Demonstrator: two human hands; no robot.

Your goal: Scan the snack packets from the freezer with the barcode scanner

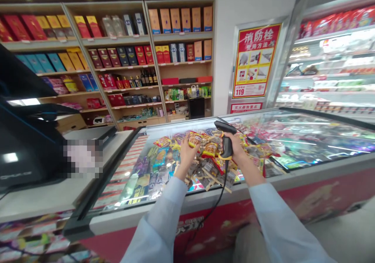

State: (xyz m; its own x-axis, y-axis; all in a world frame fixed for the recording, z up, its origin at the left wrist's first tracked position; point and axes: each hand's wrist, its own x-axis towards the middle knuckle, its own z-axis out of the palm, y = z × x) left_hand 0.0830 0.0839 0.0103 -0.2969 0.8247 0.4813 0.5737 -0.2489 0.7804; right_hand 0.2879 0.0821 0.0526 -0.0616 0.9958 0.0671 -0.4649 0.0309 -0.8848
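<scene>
My right hand [235, 145] is wrapped round the handle of a black barcode scanner [225, 128], whose cord hangs down over the freezer's front. My left hand [189, 153] has its thumb and fingers closed on a small yellow and red snack packet [194, 139]. Around both hands lies a heap of packets on the glass top: another yellow and red packet [210, 150] sits just below the scanner head. Nearer me are clear bags [206, 168] with brown contents and pale wooden sticks [216, 178].
The chest freezer [293, 183] with its glass lid spans the front. At left stands a counter [52, 192] with a black checkout machine [26, 138]. Wall shelves [131, 68] hold boxes and bottles; a lit display fridge [328, 68] is at right.
</scene>
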